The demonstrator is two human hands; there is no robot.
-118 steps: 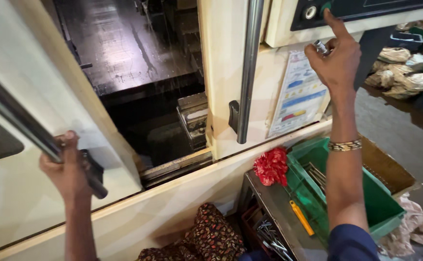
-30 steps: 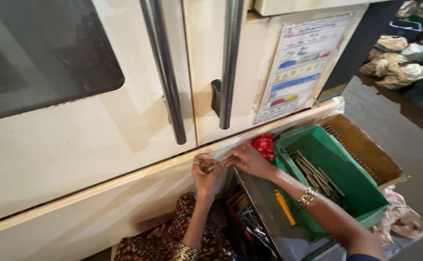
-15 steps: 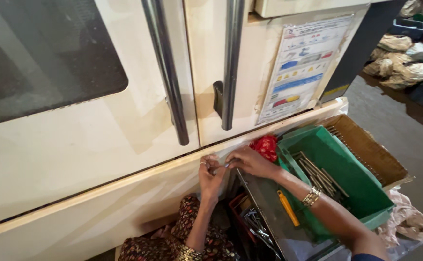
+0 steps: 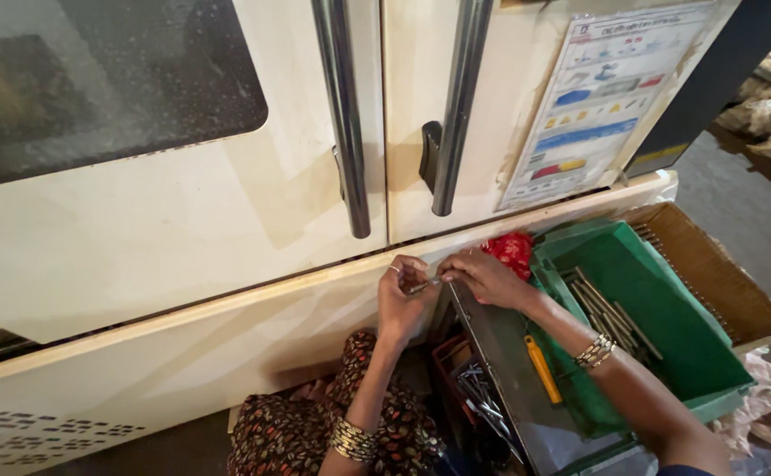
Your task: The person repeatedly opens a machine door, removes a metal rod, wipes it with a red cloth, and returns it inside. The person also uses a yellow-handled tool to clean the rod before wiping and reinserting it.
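My left hand [image 4: 405, 298] and my right hand [image 4: 485, 275] meet in front of the cream machine's lower ledge [image 4: 253, 295]. Between their fingertips they hold a small thin metal piece [image 4: 422, 286], each hand pinching one end. Both wrists wear bangles. The machine's two sliding doors [image 4: 227, 203] are closed, their steel handles [image 4: 343, 115] side by side above my hands. A red cloth [image 4: 512, 249] lies just right of my right hand.
A green plastic crate [image 4: 667, 335] with several thin metal rods stands at the right, beside a brown cardboard box [image 4: 720, 273]. A grey metal tray [image 4: 509, 379] holds a yellow-handled tool [image 4: 542, 368]. A red bin of metal parts [image 4: 469, 388] sits below. A coloured chart [image 4: 592, 106] hangs on the machine.
The machine door, open 3.9 s ago, is now closed. My hands came down from the handle and control panel and now hold the small metal piece together by the ledge.
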